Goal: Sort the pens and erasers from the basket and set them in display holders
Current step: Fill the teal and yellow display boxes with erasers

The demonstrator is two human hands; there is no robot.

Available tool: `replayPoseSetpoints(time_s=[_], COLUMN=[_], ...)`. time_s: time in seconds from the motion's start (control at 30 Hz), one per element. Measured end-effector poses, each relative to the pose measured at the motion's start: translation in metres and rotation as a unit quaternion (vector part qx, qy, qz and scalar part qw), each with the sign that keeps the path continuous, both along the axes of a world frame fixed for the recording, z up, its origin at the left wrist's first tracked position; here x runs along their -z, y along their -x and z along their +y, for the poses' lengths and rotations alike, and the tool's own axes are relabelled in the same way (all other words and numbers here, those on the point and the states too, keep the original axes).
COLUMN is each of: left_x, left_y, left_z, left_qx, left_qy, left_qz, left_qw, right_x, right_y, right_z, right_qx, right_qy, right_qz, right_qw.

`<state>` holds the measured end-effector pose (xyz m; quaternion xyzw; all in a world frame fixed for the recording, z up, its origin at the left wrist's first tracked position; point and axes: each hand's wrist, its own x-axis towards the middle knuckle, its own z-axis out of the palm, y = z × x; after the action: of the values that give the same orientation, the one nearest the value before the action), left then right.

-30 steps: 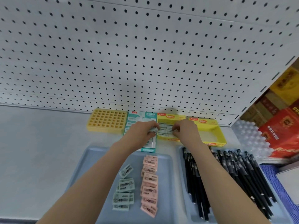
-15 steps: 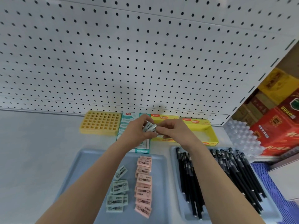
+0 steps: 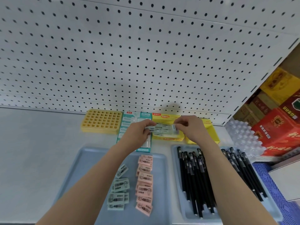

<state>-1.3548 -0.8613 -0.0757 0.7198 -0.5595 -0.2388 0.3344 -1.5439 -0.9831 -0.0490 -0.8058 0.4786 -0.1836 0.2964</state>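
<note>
My left hand (image 3: 138, 131) and my right hand (image 3: 189, 127) pinch the two ends of a row of pale green erasers (image 3: 162, 128), held over the yellow eraser display box (image 3: 167, 137). A teal display box (image 3: 129, 120) sits left of it, partly hidden by my left hand. A yellow pen holder (image 3: 102, 120) with a grid of holes stands further left. On the left blue tray (image 3: 78, 169) lie loose green erasers (image 3: 120, 192) and a line of pink erasers (image 3: 144, 181). The right blue tray (image 3: 176, 168) holds several black pens (image 3: 194, 176).
A white pegboard wall (image 3: 129, 54) rises right behind the boxes. A second yellow box (image 3: 211, 133) sits behind my right hand. At the right are a clear bumpy plastic sheet (image 3: 241, 137), red and yellow cartons (image 3: 276, 127) and a blue patterned surface (image 3: 272, 192).
My hands, close together a moment ago with the erasers bunched between them, have spread apart, stretching the erasers into a row over the yellow box. The view has shifted slightly.
</note>
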Motion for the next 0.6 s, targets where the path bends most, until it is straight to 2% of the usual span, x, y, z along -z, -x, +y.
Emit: replayPoseSetpoints(time_s=[0.07,0.13,0.3,0.43,0.6], left_x=[-0.002,-0.004,-0.004,-0.003,-0.004], left_y=[0.0,0.001,0.001,0.001,0.001], left_z=[-0.001,-0.002,-0.004,-0.004,-0.004], left_qx=[0.005,0.013,0.021,0.018,0.016], left_qy=[0.002,0.004,0.006,0.007,0.002], left_qz=[-0.024,-0.047,-0.078,-0.059,-0.039], left_qw=[1.0,0.999,0.997,0.998,0.999], right_x=[0.001,0.003,0.005,0.002,0.002], right_y=[-0.006,-0.013,-0.015,-0.018,-0.024], right_z=[0.0,0.001,0.0,0.002,0.003], right_qx=[-0.062,-0.098,-0.077,-0.095,-0.106], right_qy=[0.035,0.03,0.038,0.041,0.029], right_qz=[0.093,0.141,0.152,0.203,0.2], right_qw=[0.993,0.985,0.985,0.974,0.974])
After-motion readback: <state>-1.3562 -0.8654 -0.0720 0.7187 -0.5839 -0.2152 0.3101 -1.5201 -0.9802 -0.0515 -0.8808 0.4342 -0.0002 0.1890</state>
